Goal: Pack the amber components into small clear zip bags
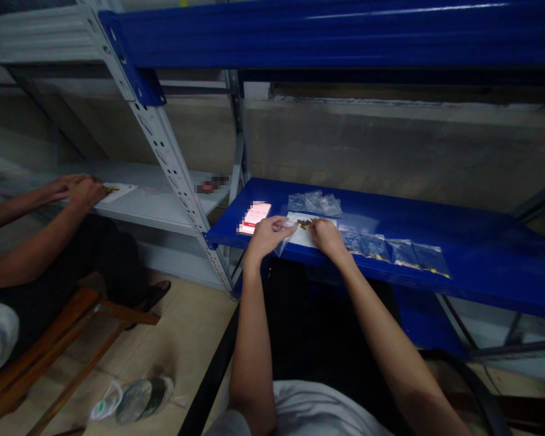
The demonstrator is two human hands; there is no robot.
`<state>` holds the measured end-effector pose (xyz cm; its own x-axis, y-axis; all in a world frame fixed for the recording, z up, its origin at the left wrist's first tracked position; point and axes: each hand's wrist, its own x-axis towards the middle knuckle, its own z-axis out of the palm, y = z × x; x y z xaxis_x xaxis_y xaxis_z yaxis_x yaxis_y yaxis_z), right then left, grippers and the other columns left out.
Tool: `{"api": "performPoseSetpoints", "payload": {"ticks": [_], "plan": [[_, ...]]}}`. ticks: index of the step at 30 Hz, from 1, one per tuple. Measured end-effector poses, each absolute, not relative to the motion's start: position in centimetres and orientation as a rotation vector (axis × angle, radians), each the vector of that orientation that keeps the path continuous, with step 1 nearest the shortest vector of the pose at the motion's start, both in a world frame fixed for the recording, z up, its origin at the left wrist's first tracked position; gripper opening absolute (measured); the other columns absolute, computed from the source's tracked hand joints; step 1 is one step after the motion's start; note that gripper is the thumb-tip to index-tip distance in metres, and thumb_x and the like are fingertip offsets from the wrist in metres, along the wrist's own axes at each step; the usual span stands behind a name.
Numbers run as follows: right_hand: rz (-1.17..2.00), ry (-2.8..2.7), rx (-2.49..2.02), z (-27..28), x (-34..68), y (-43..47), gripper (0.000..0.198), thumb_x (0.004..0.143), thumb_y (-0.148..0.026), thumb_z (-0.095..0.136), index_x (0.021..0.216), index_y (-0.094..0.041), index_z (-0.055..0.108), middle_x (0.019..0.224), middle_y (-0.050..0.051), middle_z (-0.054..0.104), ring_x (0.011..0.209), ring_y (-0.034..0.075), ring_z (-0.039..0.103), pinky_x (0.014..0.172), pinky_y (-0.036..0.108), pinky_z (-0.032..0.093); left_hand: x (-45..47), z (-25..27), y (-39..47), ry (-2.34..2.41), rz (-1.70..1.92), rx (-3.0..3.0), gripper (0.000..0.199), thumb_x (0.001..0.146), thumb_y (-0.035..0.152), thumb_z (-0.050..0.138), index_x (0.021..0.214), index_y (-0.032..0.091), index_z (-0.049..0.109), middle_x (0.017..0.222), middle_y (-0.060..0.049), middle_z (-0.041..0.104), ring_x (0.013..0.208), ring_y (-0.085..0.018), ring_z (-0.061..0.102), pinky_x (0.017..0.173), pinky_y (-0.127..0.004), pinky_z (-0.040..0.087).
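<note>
A white sheet (303, 238) lies on the blue shelf, bearing a small heap of brown and yellow pieces (304, 224), too small to name. My left hand (269, 235) is at the sheet's left edge, thumb and fingers closed on a clear plastic bag (282, 244) that hangs past the shelf's front. At the right side of the heap, my right hand (326, 234) has its fingers curled down against the pieces; whatever is between the fingertips is hidden. Just right of it lies a row of clear bags (375, 246) with small yellow and dark pieces along their lower edges.
Flat clear bags (315, 202) lie behind the sheet. A lit phone (255, 217) lies left of my left hand. A blue beam (345, 36) crosses overhead; a white upright (163, 151) stands left. Another person's hands (84, 189) work at the neighbouring shelf. A large bottle (140, 399) is on the floor.
</note>
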<state>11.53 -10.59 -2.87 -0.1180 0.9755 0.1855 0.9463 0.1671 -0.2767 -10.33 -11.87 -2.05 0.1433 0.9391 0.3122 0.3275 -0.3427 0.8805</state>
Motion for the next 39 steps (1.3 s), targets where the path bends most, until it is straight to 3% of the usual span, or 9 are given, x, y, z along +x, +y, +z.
{"api": "performPoseSetpoints", "payload": {"ticks": [3, 9, 15, 25, 29, 39], "plan": [[0.123, -2.033, -1.75, -2.7, 11.7, -10.6, 0.027, 0.098, -0.007, 0.047, 0.108, -0.012, 0.072, 0.112, 0.019, 0.072, 0.101, 0.025, 0.067, 0.087, 0.031, 0.045, -10.0, -1.9, -12.1, 1.224, 1.164, 1.771, 0.05, 0.081, 0.047, 0.083, 0.117, 0.014, 0.078, 0.106, -0.012, 0.08, 0.095, -0.024, 0.074, 0.085, -0.034, 0.057], [0.58, -1.863, -1.276, -0.9, 11.3, -10.9, 0.017, 0.094, -0.025, 0.058, 0.09, -0.017, 0.072, 0.088, 0.007, 0.076, 0.082, 0.021, 0.068, 0.078, 0.03, 0.048, -8.9, -1.7, -12.4, 1.123, 1.067, 1.868, 0.045, 0.081, 0.041, 0.083, 0.117, 0.016, 0.079, 0.097, -0.008, 0.081, 0.089, -0.023, 0.075, 0.077, -0.029, 0.056], [0.772, -1.904, -1.067, 0.2, 11.6, -10.9, 0.02, 0.091, -0.032, 0.062, 0.088, -0.018, 0.076, 0.093, 0.007, 0.079, 0.089, 0.022, 0.07, 0.083, 0.033, 0.05, -8.2, -1.3, -12.5, 0.993, 1.091, 1.892, 0.041, 0.084, 0.04, 0.079, 0.118, 0.017, 0.079, 0.101, -0.008, 0.081, 0.092, -0.023, 0.075, 0.079, -0.029, 0.058], [0.203, -2.111, -1.654, -3.1, 12.9, -8.4, 0.025, 0.095, -0.016, 0.058, 0.105, -0.016, 0.082, 0.1, 0.012, 0.077, 0.093, 0.022, 0.068, 0.085, 0.028, 0.046, -9.2, -2.0, -12.0, 1.249, 1.143, 1.842, 0.049, 0.081, 0.043, 0.083, 0.12, 0.014, 0.078, 0.102, -0.011, 0.08, 0.092, -0.024, 0.074, 0.084, -0.034, 0.058], [0.137, -2.155, -1.704, -3.6, 12.3, -8.3, 0.026, 0.099, -0.021, 0.059, 0.113, -0.021, 0.081, 0.11, 0.013, 0.073, 0.097, 0.022, 0.068, 0.086, 0.027, 0.045, -9.6, -1.9, -12.1, 1.268, 1.163, 1.84, 0.046, 0.082, 0.044, 0.083, 0.118, 0.015, 0.078, 0.101, -0.01, 0.08, 0.091, -0.024, 0.074, 0.084, -0.034, 0.058], [0.056, -2.032, -1.731, -2.2, 12.1, -9.5, 0.027, 0.1, -0.014, 0.05, 0.107, -0.014, 0.076, 0.112, 0.02, 0.07, 0.099, 0.028, 0.066, 0.087, 0.033, 0.047, -9.6, -2.0, -12.1, 1.255, 1.149, 1.815, 0.049, 0.081, 0.043, 0.085, 0.12, 0.014, 0.077, 0.105, -0.012, 0.08, 0.091, -0.024, 0.074, 0.083, -0.034, 0.059]]}}
